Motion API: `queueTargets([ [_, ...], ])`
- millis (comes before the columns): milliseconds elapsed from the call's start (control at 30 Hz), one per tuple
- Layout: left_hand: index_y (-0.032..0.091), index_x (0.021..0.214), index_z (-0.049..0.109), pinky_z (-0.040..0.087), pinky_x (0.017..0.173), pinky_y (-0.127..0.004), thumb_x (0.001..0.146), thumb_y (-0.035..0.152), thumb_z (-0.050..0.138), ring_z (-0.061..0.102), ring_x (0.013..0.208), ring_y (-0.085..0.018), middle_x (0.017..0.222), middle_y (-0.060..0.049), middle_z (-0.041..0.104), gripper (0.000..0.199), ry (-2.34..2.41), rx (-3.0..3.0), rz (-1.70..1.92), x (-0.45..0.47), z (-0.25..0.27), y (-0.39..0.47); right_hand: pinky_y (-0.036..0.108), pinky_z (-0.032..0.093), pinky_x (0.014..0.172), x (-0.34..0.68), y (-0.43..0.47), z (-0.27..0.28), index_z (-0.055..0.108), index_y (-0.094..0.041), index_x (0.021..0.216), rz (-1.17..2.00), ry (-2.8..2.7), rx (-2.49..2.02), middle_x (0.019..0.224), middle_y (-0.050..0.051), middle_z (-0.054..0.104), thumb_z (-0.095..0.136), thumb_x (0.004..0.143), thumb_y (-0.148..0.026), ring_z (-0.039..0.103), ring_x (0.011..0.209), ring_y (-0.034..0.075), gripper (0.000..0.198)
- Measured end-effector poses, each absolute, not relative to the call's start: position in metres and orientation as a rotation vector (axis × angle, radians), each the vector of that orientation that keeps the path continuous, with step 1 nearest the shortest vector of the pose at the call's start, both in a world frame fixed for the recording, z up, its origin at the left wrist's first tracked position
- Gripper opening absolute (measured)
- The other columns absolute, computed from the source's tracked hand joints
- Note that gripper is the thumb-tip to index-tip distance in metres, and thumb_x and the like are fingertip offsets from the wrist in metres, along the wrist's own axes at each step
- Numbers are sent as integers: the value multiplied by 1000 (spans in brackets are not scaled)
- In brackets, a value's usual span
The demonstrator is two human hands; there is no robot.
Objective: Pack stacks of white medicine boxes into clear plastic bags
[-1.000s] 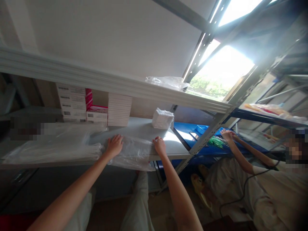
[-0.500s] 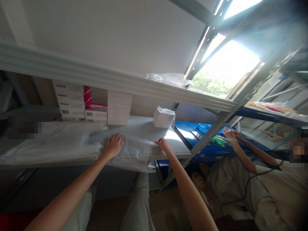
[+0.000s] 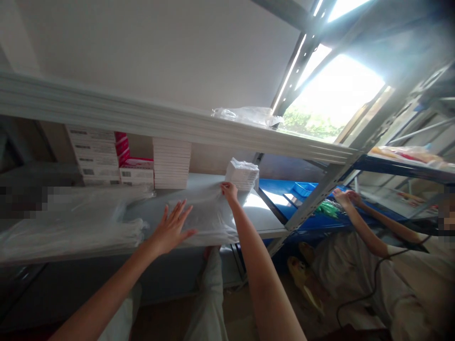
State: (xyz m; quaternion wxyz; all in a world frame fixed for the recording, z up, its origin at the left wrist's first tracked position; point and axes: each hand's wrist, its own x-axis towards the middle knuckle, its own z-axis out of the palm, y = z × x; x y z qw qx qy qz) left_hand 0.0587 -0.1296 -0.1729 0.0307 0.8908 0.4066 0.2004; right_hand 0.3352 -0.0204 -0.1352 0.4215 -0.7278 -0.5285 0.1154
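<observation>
A clear plastic bag point(image 3: 208, 219) lies spread over the grey shelf point(image 3: 138, 207) in front of me. At its far right corner my right hand point(image 3: 230, 190) has its fingers pinched on the film. Over the bag's left side is my left hand point(image 3: 173, 228), fingers spread and holding nothing; whether it touches the film I cannot tell. To the left of that hand rests a thick pile of clear plastic bags point(image 3: 71, 232). A small stack wrapped in clear film point(image 3: 242, 172) stands just behind my right hand.
White and pink boxes point(image 3: 95, 158) and a stack of thin white boxes point(image 3: 171, 163) stand at the back of the shelf. A beam point(image 3: 159, 123) crosses above. At right, beyond a metal post point(image 3: 316, 194), a co-worker's hands point(image 3: 344, 196) are over a blue shelf.
My right hand has moved back and slightly left, drawing the bag's corner toward the wrapped stack. My left hand has come toward me, its fingers spreading wider.
</observation>
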Motion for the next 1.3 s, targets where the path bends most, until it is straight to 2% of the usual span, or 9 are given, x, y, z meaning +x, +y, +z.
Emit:
queueTargets([
  [167,27,148,29,15,114,-53,87,51,54,16,144,-29,157,-12,18,70,1077,2805,388,42,-173,-129,23,46,70,324,-6,-126,64,-14,107,285,-1384,-1820,72,4,69,49,87,-37,65,69,15,34],
  [267,28,145,36,17,115,-50,91,38,52,20,143,-26,155,-9,26,57,1035,2856,364,38,-175,-129,30,47,82,322,-16,-132,52,-14,127,282,-1402,-1867,106,12,67,46,89,-44,65,94,21,48],
  [333,27,143,39,18,115,-48,94,33,48,23,143,-25,154,-8,29,50,1040,2868,375,37,-178,-129,38,43,91,320,-31,-137,41,-16,137,226,-1411,-1906,130,16,54,44,90,-47,55,116,26,56],
  [433,30,143,38,20,115,-47,97,28,40,25,142,-23,154,-7,30,46,1049,2868,416,36,-186,-131,44,37,100,308,-62,-141,30,-19,144,-2,-1513,-1894,146,15,37,35,95,-43,36,134,27,55],
  [567,33,145,35,22,115,-47,98,34,40,27,141,-24,154,-6,29,48,1037,2863,432,34,-197,-133,40,24,112,272,-112,-149,25,-18,148,-165,-1894,-1681,154,11,28,27,98,-40,26,141,20,54],
  [700,32,145,35,22,115,-49,94,38,49,28,141,-25,153,-7,31,53,1012,2898,441,32,-207,-132,50,5,117,238,-149,-166,24,-21,150,-60,-2289,-1513,154,8,29,27,99,-48,19,144,20,58],
  [900,37,148,25,25,112,-50,93,40,51,30,140,-27,155,-5,26,61,992,2947,493,28,-210,-129,62,9,112,264,-159,-185,29,-25,148,20,-2310,-1725,152,7,32,23,100,-47,24,143,23,53],
  [1067,37,148,25,22,112,-52,88,58,49,27,141,-30,156,-7,21,67,1003,2881,425,27,-204,-133,67,9,109,326,-163,-187,17,-28,150,18,-2326,-2013,156,5,18,21,101,-39,11,146,25,50],
  [1300,39,148,24,19,113,-51,85,54,56,25,142,-29,157,-5,19,72,1005,2846,411,27,-200,-136,72,10,105,333,-164,-175,4,-28,151,-9,-2089,-2185,158,6,9,20,101,-41,6,146,26,54],
])
